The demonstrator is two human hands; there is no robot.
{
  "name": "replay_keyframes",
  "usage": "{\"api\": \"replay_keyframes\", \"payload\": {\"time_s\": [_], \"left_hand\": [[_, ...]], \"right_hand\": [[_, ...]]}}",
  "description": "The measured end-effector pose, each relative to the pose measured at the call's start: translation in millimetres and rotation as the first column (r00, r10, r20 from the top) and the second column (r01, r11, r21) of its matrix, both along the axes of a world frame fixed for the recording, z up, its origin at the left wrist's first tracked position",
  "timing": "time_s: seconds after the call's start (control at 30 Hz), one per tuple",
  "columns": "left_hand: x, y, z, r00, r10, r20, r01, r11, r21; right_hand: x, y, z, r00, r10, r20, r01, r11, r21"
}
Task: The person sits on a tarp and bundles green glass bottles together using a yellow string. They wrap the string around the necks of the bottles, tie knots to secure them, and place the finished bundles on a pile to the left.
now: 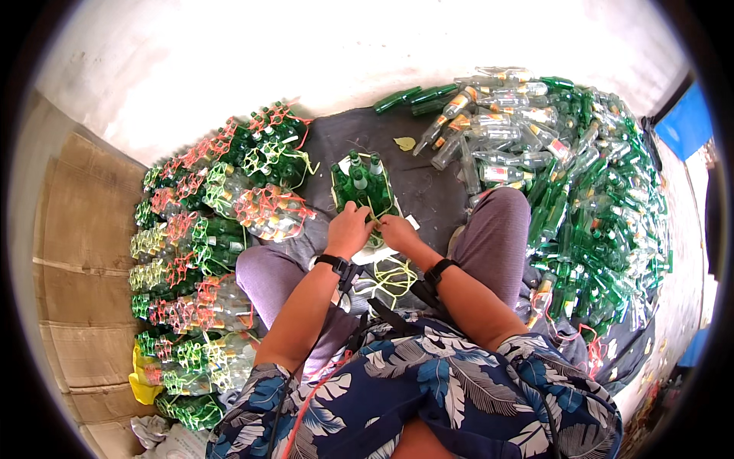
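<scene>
A cluster of upright green glass bottles (360,179) stands between my knees, with a yellow-green plastic strap (391,182) running around it. At the near side of the cluster, my left hand (347,230) and my right hand (398,232) pinch the strap close together, their fingertips nearly meeting. The exact hold of the fingers is partly hidden by the hands. Under and beside the bottles, a white sheet (375,252) shows. Nearer my lap lies a loose net of yellow-green strapping (393,281).
Strapped bundles of bottles (269,212) are stacked on the left, beside cardboard (86,258). A large heap of loose clear and green bottles (573,172) spreads on the right. A dark sheet (373,129) covers the floor before a white wall (287,51). Red strapping (595,347) lies at lower right.
</scene>
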State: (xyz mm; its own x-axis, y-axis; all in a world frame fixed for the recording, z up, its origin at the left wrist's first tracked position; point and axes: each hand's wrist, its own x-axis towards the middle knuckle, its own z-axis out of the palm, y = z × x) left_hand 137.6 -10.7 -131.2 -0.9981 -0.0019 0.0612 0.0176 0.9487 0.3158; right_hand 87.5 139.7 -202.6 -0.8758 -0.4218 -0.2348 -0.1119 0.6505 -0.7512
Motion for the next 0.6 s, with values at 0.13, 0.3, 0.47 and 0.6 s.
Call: {"api": "replay_keyframes", "payload": {"time_s": [0.13, 0.3, 0.47, 0.6], "left_hand": [[7.9, 3.7, -19.9, 0.993, 0.08, -0.09, -0.081, 0.997, -0.01], [10.3, 5.0, -23.5, 0.988, 0.111, -0.107, -0.114, 0.993, -0.024], [10.7, 3.2, -19.5, 0.988, 0.152, 0.011, -0.151, 0.988, -0.04], [11.0, -4.4, -17.6, 0.988, 0.15, 0.039, -0.148, 0.988, -0.047]], "right_hand": [[-1.7, 4.2, -6.3, 1.0, -0.011, 0.007, 0.012, 0.998, -0.065], [-6.4, 13.7, -15.8, 0.998, 0.023, -0.052, -0.032, 0.986, -0.165], [-4.0, 17.5, -0.2, 0.999, 0.037, 0.01, -0.034, 0.975, -0.22], [-2.7, 16.0, 8.8, 0.996, 0.08, -0.05, -0.089, 0.973, -0.215]]}}
